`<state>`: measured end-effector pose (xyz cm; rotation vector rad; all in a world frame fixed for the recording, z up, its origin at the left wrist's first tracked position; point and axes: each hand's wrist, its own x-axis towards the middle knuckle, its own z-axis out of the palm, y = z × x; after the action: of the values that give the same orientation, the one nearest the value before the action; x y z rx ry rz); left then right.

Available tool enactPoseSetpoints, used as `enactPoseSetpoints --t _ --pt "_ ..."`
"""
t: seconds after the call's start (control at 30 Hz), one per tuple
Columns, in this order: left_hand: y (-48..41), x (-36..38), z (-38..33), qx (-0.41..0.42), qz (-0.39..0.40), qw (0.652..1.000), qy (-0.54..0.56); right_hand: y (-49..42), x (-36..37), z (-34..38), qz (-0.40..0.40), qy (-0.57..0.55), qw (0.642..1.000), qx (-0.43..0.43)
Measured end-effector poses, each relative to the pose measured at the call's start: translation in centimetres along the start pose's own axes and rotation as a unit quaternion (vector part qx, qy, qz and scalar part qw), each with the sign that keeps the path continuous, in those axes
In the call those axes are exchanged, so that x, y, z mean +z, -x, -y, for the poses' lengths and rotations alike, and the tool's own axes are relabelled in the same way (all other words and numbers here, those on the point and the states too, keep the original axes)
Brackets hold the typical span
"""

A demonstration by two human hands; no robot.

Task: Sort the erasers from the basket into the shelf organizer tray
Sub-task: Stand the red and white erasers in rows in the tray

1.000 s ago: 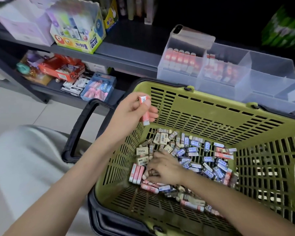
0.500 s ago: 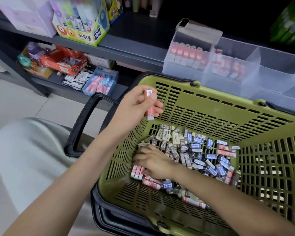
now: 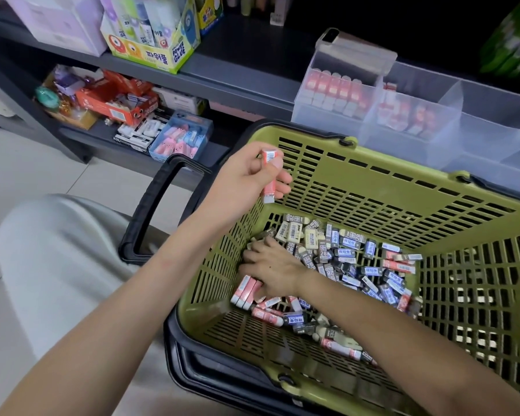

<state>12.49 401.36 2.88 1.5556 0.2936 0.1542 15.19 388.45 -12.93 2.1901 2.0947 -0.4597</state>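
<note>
A person's left grip (image 3: 246, 178) pinches one pink eraser (image 3: 269, 178) above the basket (image 3: 373, 181) near its left rim. The right grip (image 3: 270, 268) rests among dozens of erasers (image 3: 342, 256) still unsorted, its hold unclear. Two compartments of the organizer tray (image 3: 418, 139) on the shelf (image 3: 237, 82) are part-filled.

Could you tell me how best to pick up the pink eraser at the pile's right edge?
Pinch the pink eraser across its long sides at mid-length, coming from above: it lies flat atop the pile, and the basket walls likely rule out a sideways reach.

Bare forearms (image 3: 108, 319), pale grey trousers (image 3: 57, 265) on the knee
</note>
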Motion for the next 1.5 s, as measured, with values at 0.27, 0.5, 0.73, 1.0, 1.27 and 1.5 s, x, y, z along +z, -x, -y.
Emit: enactPoseSetpoints --t 0.27,0.5,0.73,1.0,1.27,1.5 --pt "0.1 0.3 0.0 -0.005 0.003 1.000 -0.027 -0.1 -1.3 0.8 0.057 0.058 0.995 -0.051" --pt "0.3 0.2 -0.2 -0.021 0.001 1.000 -0.003 0.8 0.1 0.1 -0.020 0.042 0.998 -0.038" --pt "0.3 0.3 -0.7 -0.108 -0.022 0.985 0.134 7.2 -6.1 -0.3 -0.213 -0.483 0.824 0.204" --pt "-0.1 5.9 -2.9 -0.106 0.070 0.984 0.124 10.4 -16.0 -0.6 -0.475 -0.496 0.663 0.298" --pt "-4.0 7.3 -4.6 -0.019 0.066 0.988 0.142 12.3 -20.8 -3.9 -0.412 -0.519 0.694 0.280" --pt "-8.3 6.2 -7.0 -0.027 0.160 0.976 0.145 11.9 -24.7 -8.6 -0.366 -0.521 0.740 0.216"
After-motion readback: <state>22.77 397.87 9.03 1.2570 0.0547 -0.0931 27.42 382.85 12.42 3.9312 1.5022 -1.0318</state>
